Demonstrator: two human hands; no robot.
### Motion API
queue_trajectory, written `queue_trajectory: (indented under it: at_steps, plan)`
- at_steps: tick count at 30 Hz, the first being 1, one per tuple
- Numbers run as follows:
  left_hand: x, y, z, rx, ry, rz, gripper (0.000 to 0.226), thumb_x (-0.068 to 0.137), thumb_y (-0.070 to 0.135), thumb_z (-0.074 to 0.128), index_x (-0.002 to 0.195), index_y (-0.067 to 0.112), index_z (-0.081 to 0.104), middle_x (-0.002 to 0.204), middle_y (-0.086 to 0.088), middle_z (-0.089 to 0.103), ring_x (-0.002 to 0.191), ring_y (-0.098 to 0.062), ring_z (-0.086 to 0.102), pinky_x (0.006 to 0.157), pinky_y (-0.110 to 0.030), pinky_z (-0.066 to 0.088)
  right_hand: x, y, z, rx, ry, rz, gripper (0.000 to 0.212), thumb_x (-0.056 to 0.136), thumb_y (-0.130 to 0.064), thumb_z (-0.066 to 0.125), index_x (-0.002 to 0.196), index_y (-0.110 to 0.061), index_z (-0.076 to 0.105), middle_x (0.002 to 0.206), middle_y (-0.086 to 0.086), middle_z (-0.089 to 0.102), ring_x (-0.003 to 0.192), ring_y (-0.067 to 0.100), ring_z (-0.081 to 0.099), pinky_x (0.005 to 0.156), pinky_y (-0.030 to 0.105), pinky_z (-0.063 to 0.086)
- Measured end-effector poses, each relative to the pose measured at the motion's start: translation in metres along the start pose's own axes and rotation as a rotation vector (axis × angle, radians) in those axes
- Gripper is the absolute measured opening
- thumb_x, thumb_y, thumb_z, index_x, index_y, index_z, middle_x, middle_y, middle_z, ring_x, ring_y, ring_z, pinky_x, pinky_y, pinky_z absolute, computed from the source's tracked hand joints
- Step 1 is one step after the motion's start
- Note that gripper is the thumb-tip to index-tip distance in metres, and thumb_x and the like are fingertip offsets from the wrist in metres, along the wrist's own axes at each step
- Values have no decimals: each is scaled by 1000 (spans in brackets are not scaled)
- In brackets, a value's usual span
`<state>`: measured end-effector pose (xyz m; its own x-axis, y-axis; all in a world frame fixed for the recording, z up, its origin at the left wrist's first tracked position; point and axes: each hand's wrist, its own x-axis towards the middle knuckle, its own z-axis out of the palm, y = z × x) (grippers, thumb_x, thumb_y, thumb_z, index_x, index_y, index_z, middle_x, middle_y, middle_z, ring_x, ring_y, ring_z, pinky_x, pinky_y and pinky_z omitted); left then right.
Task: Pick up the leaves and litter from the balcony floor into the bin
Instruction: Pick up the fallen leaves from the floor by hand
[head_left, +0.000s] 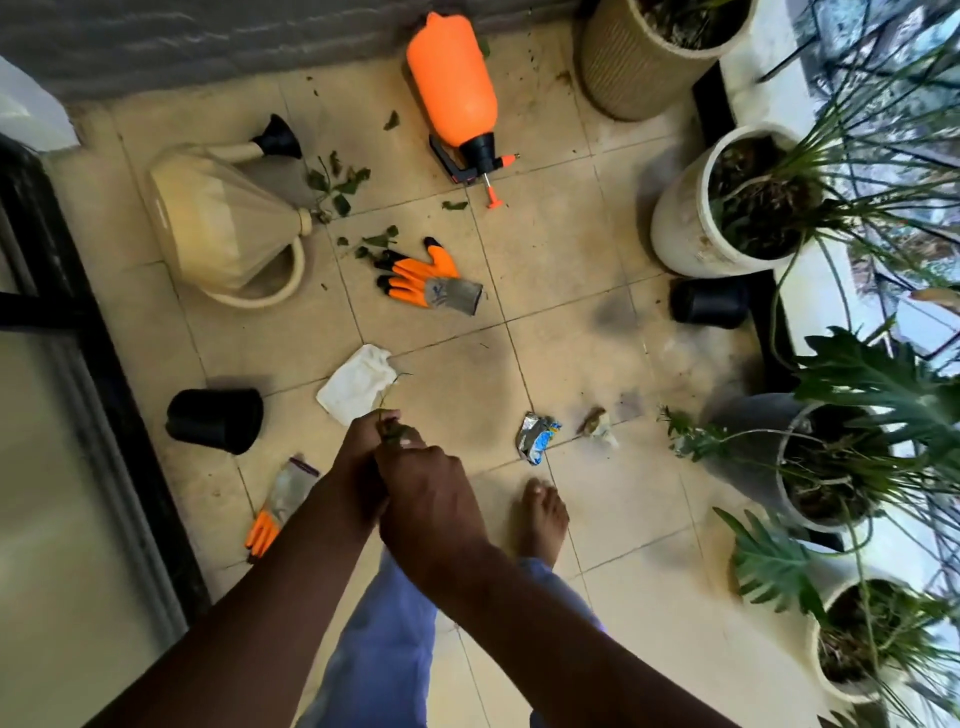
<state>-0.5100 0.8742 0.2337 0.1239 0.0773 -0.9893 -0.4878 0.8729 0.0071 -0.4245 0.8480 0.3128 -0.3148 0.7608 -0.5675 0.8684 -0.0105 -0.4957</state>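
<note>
Head view: looking down at a tiled balcony floor (571, 291), both hands meeting over it.
Left hand (363, 457): fingers curling round a small bunch of leaves (392, 431), a thin stem sticking up from the fist.
Right hand (431, 493): fingers clenching over the same bunch, pressing against the left hand.
Leaves on floor (337, 182): lying scattered beside the tipped watering can (218, 234) and near the orange glove (421, 275).
Litter: a crumpled wrapper (537, 436) and a small scrap (597, 423) sitting just beside the bare foot (543, 514).
Bin: not showing in this view.
Handling: leaves are looking light, limp and easily crushed, so gathering them in a loose fistful by the stems seems best; the wrapper appears light and crinkly, likely pinching easily at any raised fold.
</note>
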Motion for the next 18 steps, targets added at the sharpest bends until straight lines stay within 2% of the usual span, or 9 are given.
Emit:
queue_trajectory:
  at_steps: [3, 5, 7, 10, 12, 15, 18]
  plan:
    - [17, -25, -5, -36, -66, 25, 42, 100, 24, 37, 59, 17, 38, 47, -2, 43, 39, -14, 50, 57, -25, 42, -3, 17, 6, 104, 66, 39, 31, 86, 0, 56, 114, -11, 65, 101, 11, 68, 88, 30, 65, 67, 32, 43]
    - [25, -42, -1, -45, -26, 68, 39, 101, 21, 32, 68, 15, 53, 65, -4, 53, 53, -15, 61, 60, -23, 51, -3, 33, 9, 198, 141, 118, 26, 88, -5, 57, 111, -15, 64, 101, 10, 62, 86, 31, 63, 65, 29, 36]
    - [34, -56, 7, -28, 28, 91, 33, 105, 25, 31, 86, 16, 57, 81, -6, 55, 68, -18, 64, 70, -28, 49, -2, 47, 10, 215, 156, 210, 24, 95, -13, 56, 118, -16, 54, 106, 11, 51, 84, 38, 61, 64, 32, 33]
    - [44, -71, 21, -53, 49, 58, 38, 103, 28, 34, 81, 13, 60, 77, -10, 58, 73, -24, 63, 74, -32, 43, -2, 73, 12, 118, 152, 282, 31, 97, -21, 57, 125, -19, 45, 109, 10, 48, 89, 37, 59, 64, 35, 31]
    - [49, -78, 33, -83, 69, 40, 29, 101, 29, 38, 81, 15, 54, 82, -8, 52, 78, -25, 57, 75, -33, 43, -5, 88, 12, 46, 163, 292, 27, 97, -27, 56, 122, -20, 47, 108, 7, 52, 95, 32, 56, 65, 36, 29]
    - [47, -81, 55, -137, 107, 1, 28, 99, 28, 43, 74, 17, 49, 77, -6, 50, 70, -24, 58, 72, -32, 43, -11, 107, 11, 63, 172, 270, 19, 96, -28, 56, 112, -20, 58, 103, 6, 58, 98, 31, 53, 68, 37, 37]
    - [35, -79, 90, -100, 90, 50, 37, 102, 24, 43, 67, 15, 46, 55, -6, 53, 42, -19, 59, 54, -23, 48, -19, 127, 7, 206, 265, 242, 16, 86, -24, 61, 101, -26, 66, 100, -1, 60, 96, 24, 50, 83, 38, 45]
